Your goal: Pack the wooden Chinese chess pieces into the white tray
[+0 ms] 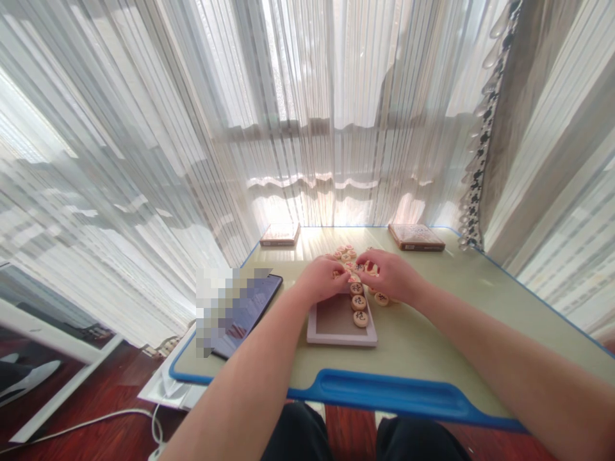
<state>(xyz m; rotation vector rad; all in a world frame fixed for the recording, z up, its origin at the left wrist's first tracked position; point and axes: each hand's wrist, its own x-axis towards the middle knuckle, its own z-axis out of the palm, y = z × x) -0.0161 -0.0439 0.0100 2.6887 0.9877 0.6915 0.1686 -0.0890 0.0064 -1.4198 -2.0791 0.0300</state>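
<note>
Both hands meet at the far edge of a shallow tray (336,323) that lies in the middle of the counter (432,339). The left hand (321,280) rests palm down with its fingers curled onto the tray's far rim. The right hand (391,275) comes in from the other side, and its fingertips touch the left's over a small heap of wooden discs (346,253).

Three discs already lie in a row along the tray's right inner wall, one behind the other. One loose disc (382,298) lies just outside the tray, under the right wrist. The rest are bunched on the counter just beyond the tray.

The fingers of each grip are drawn close together, but they cover one another, so I cannot tell whether either actually holds a disc.

By the look of it, the step in hand is setting discs into the tray in rows. A next move would call for pinching a single disc by its rim, lifting it clear of its neighbours, and laying it flat, touching the last one in the row.

Two flat boxes (416,236) sit at the far corners. A dark tablet (254,301) lies at the left edge, and a sheer curtain (240,128) hangs behind.
</note>
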